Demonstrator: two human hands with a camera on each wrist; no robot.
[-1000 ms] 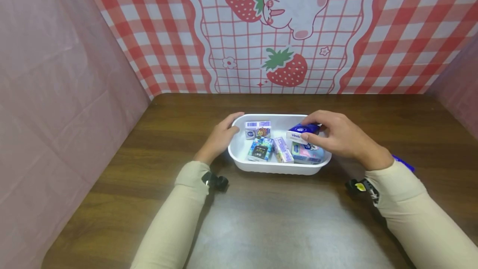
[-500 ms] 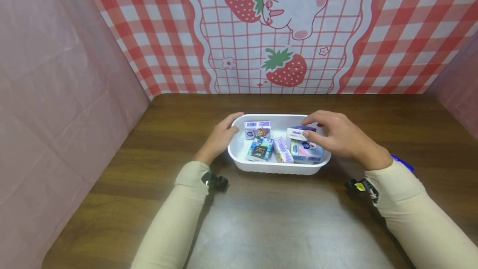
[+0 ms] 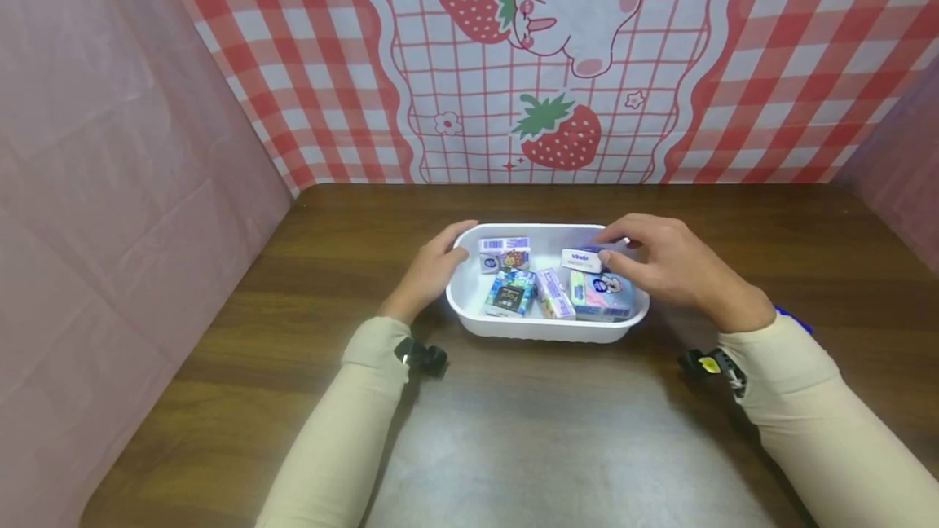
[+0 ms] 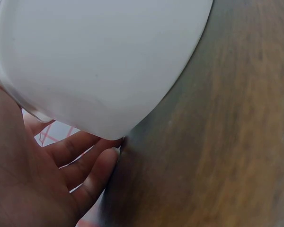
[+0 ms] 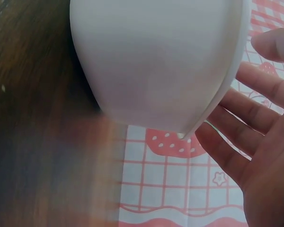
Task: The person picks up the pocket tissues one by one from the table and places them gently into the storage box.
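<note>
A white plastic tub [image 3: 546,331] stands on the wooden table and holds several small packs of tissues. My left hand [image 3: 429,269] grips the tub's left end, thumb over the rim and fingers along the outside, as the left wrist view also shows. At the right end, my right hand [image 3: 675,271] reaches over the rim and pinches a Vinda tissue pack [image 3: 581,260] between thumb and index finger, its white end facing me. Just in front of it lies a pink-and-blue pack [image 3: 603,297]. In the right wrist view the tub wall hides the pinched pack.
Left of these are a purple-and-white pack [image 3: 555,294], a blue patterned pack [image 3: 510,292] and another purple-and-white pack [image 3: 504,255]. A blue item [image 3: 795,318] lies partly hidden behind the right sleeve. A red checked cloth [image 3: 315,63] hangs behind the table [image 3: 513,438].
The Vinda pack has turned and shifted slightly left, so its white end now faces forward. My right hand stays almost in place. The left hand and the tub have barely moved.
</note>
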